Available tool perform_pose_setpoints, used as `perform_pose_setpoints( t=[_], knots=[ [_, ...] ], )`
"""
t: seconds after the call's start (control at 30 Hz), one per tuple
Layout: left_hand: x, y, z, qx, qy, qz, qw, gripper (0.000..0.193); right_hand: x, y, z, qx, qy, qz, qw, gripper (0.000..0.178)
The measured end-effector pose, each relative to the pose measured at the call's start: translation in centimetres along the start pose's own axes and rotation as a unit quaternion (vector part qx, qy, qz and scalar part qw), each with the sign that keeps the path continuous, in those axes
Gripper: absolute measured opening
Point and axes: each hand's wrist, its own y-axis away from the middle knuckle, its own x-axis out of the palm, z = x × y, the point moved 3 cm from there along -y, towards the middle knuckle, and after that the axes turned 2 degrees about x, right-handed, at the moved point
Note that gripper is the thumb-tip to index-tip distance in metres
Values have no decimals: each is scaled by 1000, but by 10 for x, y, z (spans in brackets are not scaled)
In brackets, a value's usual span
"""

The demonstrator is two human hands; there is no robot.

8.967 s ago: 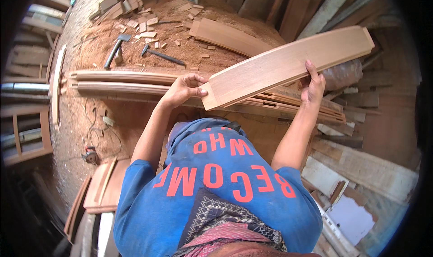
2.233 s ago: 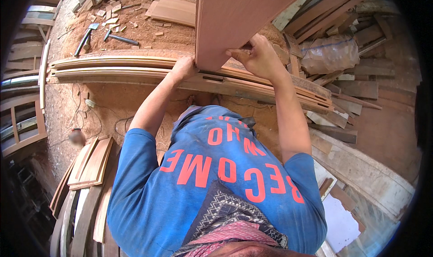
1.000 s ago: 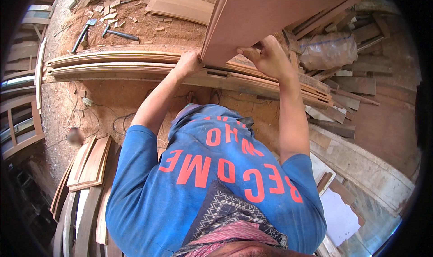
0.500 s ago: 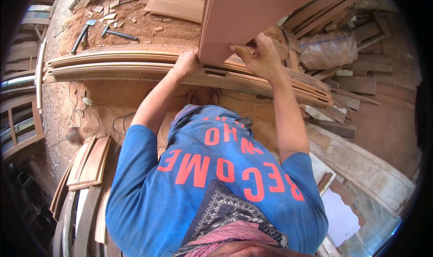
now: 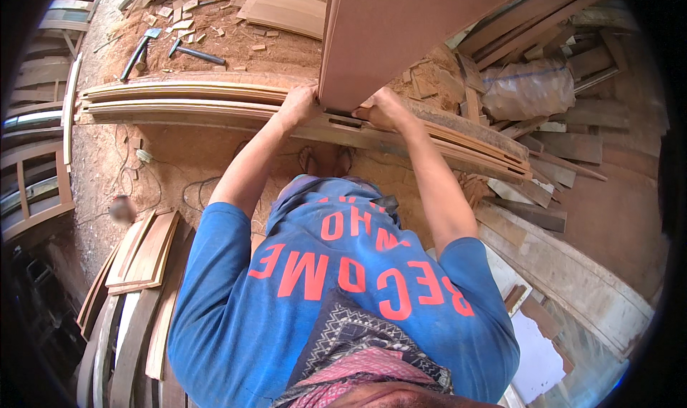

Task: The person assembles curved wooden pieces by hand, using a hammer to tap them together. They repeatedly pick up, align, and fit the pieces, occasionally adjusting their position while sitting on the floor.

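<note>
A broad reddish-brown wooden panel (image 5: 401,32) stands on edge in front of me, rising out of the top of the view. My left hand (image 5: 300,106) is closed around its near left corner. At the lower right edge of the panel, my right hand (image 5: 386,109) grips with bent fingers, the fingertips partly hidden behind the wood. Beneath both hands lies a stack of long wooden boards (image 5: 186,106) running left to right. Just below the panel's near end, a long slot (image 5: 345,122) shows in one piece of the stack.
Two hammers (image 5: 200,54) (image 5: 136,57) lie in sawdust at the far left, near scattered offcuts (image 5: 182,25). A plastic-wrapped bundle (image 5: 528,91) and loose planks (image 5: 565,147) crowd the right. Cables (image 5: 154,179) trail on the floor, and more boards (image 5: 147,254) are piled at lower left.
My right hand has moved left and down, from the panel's side face to its lower near edge. The left hand stays at the corner, and the panel's near end is slightly lower.
</note>
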Motion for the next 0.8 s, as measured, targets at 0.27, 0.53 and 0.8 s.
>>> perform_pose_setpoints(
  t=[0.27,0.53,0.8],
  knots=[
    [11,3,10,16,-5,-33,999,38,42,-4,-27,8,193,-130,972,32],
    [10,-2,7,0,13,-42,999,35,36,-3,-16,-117,153,-159,968,35],
    [5,-5,3,48,58,-89,993,31,35,-7,-38,-134,155,-123,971,37]
  ],
)
